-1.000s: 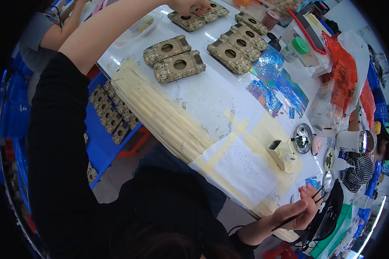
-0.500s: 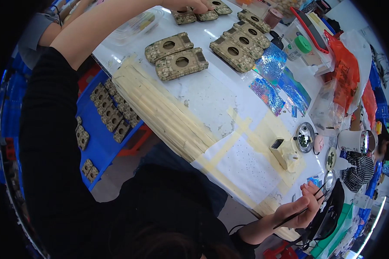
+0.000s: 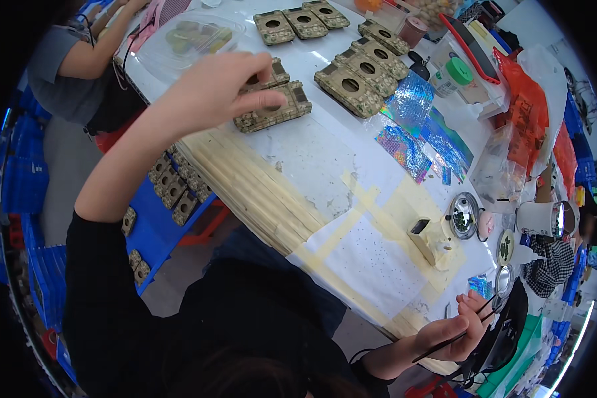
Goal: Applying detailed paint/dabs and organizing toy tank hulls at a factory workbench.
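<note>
My left hand [image 3: 215,89] reaches out over the white table [image 3: 312,159], fingertips pinched on the top of a camouflage-painted block [image 3: 278,114] with a round hole. A second such block [image 3: 266,74] lies just behind it, partly hidden by the hand. At the lower right, off the table's near edge, my right hand [image 3: 454,328] grips a thin dark brush [image 3: 444,343]. A taped-down white paper sheet [image 3: 371,262] lies between the two hands.
More camouflage blocks [image 3: 361,76] stand in rows at the back. Holographic foil sheets [image 3: 421,136], a green-lidded jar [image 3: 452,76], small paint dishes [image 3: 464,215] and a cream block [image 3: 431,240] lie to the right. A blue crate of blocks [image 3: 169,192] sits below left. Another person [image 3: 69,66] works upper left.
My left hand has drawn back from the far rows of blocks and come down on the near pair. My right hand stays put with the brush.
</note>
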A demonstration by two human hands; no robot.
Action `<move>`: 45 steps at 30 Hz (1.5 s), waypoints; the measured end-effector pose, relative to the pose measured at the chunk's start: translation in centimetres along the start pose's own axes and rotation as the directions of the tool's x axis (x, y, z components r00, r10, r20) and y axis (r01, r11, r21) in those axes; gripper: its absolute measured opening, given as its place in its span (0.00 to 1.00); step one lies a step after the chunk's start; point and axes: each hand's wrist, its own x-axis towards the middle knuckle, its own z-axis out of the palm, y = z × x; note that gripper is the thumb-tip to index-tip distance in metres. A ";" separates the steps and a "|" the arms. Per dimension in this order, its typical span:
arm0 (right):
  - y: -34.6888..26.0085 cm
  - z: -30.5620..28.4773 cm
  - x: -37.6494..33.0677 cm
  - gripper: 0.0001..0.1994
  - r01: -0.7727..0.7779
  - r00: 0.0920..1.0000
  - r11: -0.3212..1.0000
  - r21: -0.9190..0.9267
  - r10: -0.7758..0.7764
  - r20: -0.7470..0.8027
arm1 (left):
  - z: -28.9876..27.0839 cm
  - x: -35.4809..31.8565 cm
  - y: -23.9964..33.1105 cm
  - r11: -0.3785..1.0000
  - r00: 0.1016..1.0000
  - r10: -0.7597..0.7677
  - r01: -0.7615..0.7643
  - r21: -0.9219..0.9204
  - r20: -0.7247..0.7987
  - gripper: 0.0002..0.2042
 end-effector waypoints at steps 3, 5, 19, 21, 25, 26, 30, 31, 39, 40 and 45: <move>-0.2 -0.1 0.1 0.15 -0.002 1.000 1.000 -0.016 0.002 0.020 | 3.1 -2.2 0.9 0.982 0.957 0.153 -0.118 0.150 -0.246 0.18; -0.3 0.0 0.2 0.15 -0.011 1.000 1.000 -0.017 0.011 0.022 | 3.9 -2.5 1.4 0.984 0.949 0.134 -0.093 0.152 -0.286 0.18; 0.6 0.1 -0.5 0.13 0.029 1.000 0.999 -0.039 -0.029 0.002 | -3.6 -13.6 -3.6 0.863 0.963 -0.223 0.124 -0.489 -0.150 0.19; 1.0 -0.2 -0.3 0.12 0.129 0.991 0.991 -0.021 -0.128 0.029 | -4.1 -17.4 -7.2 0.873 0.926 -0.352 0.273 -0.403 -0.135 0.20; 1.1 -0.1 -0.7 0.13 0.060 0.998 0.998 0.011 -0.059 -0.011 | -1.5 -24.3 -14.8 0.646 0.687 -0.727 0.682 -0.342 -0.005 0.20; 1.3 -0.1 -0.7 0.13 0.047 0.999 0.999 0.024 -0.047 -0.014 | 0.0 -25.4 -15.9 0.654 0.661 -0.748 0.719 -0.235 -0.061 0.20; 1.3 0.3 -0.7 0.12 -0.007 1.000 1.000 0.020 0.008 -0.014 | 7.0 -29.0 -21.0 0.723 0.721 -0.690 0.690 -0.030 -0.062 0.21; 1.3 0.3 -0.7 0.12 -0.022 1.000 1.000 0.019 0.022 -0.012 | 8.4 -29.6 -21.5 0.772 0.772 -0.635 0.635 -0.026 -0.033 0.21; 0.8 1.1 -0.7 0.12 -0.107 0.994 0.994 -0.030 0.107 -0.004 | 14.0 -33.0 -22.0 0.958 0.790 0.190 -0.278 0.064 0.583 0.15; 0.8 1.1 -0.7 0.12 -0.117 0.993 0.992 -0.043 0.117 -0.006 | 14.7 -33.1 -22.2 0.936 0.766 0.248 -0.348 0.059 0.594 0.14; 1.0 1.2 -0.7 0.11 -0.148 0.989 0.988 -0.045 0.148 0.006 | 16.6 -33.0 -23.1 0.785 0.663 0.434 -0.610 0.105 0.610 0.10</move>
